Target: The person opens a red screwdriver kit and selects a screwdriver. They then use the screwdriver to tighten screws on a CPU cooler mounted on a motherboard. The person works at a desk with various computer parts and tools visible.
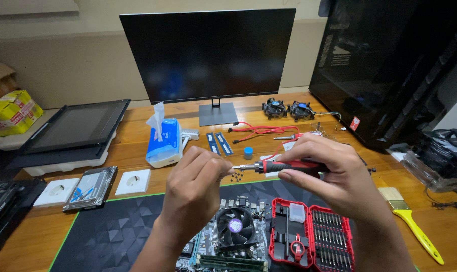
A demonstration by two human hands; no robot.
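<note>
**Screwdriver Held Between Two Hands Over an Unfinished Board**

Currently, a red-and-black screwdriver [284,165] is held level above the near middle of the surface [138,161]. Its handle is wrapped by the right hand [329,176], fingers curled closed around the grip. The metal tip end is pinched by the left hand [196,189], thumb and fingertips drawn together on it; whether a bit is being seated or only steadied cannot be told.

Directly below, at the near edge, a motherboard [228,242] with its round cooler fan lies on a dark patterned mat [112,231]. Just beside it to the right, a red bit case [309,236] lies open, its rows of bits largely in place. Small dark screws [237,176] are scattered on the surface beneath the tool.

Judged from this layout, the work appears to be at an early or middle point: the tool has been picked up and the case opened, yet the board remains outside the black computer case [389,65] at the far right corner (its side facing the viewer). Two loose fans [288,109], red cables [258,131] and two memory sticks [219,144] are still lying unfitted toward the far edge, in front of the monitor [208,55]. A hard drive [91,187] rests near the left edge, and a yellow-handled brush [412,221] near the right.
</note>
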